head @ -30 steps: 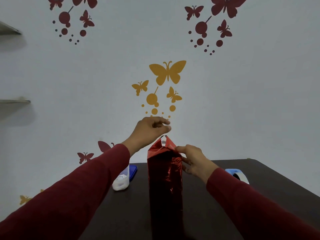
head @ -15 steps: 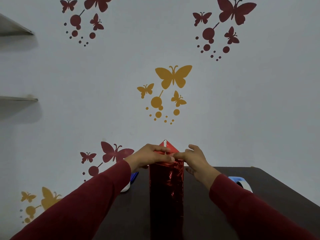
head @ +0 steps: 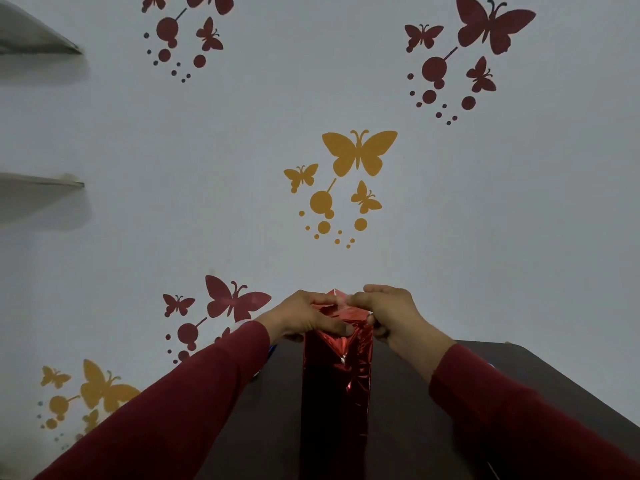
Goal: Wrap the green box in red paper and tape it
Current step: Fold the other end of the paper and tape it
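Fingers: left hand (head: 304, 318) and right hand (head: 391, 315) curl around the red paper (head: 337, 368) flaps atop the box.
Risk: loosened pressure probably lets foil spring open before tape.

Glossy, crinkled red foil paper (head: 337, 372) stands on a matt dark table (head: 408, 410).
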A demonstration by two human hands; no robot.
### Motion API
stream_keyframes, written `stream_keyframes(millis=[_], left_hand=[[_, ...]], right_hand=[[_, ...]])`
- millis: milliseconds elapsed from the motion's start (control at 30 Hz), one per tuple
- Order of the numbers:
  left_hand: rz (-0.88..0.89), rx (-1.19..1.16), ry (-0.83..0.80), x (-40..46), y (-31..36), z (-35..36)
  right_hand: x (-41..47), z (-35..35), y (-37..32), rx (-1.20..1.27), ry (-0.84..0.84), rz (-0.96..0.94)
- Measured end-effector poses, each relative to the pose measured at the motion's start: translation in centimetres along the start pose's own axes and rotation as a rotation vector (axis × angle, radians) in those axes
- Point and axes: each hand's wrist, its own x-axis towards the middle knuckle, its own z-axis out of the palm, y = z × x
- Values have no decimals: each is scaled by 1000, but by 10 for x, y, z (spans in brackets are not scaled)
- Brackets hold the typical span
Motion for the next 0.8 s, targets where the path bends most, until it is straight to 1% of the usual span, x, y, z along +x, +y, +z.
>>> stream_keyframes(millis=[233, 467, 567, 800], left_hand=[[32, -30, 35, -2, -1, 1], [68, -68, 41, 0, -4, 3], [80, -78, 36, 1, -5, 3], [93, -121, 37, 6, -11, 4]], right_hand=[[4, 11, 3, -128, 76, 25], [9, 22, 9, -121, 152, 21], [8, 25, 10, -159, 193, 20], [4, 29, 12, -286, 239, -39]])
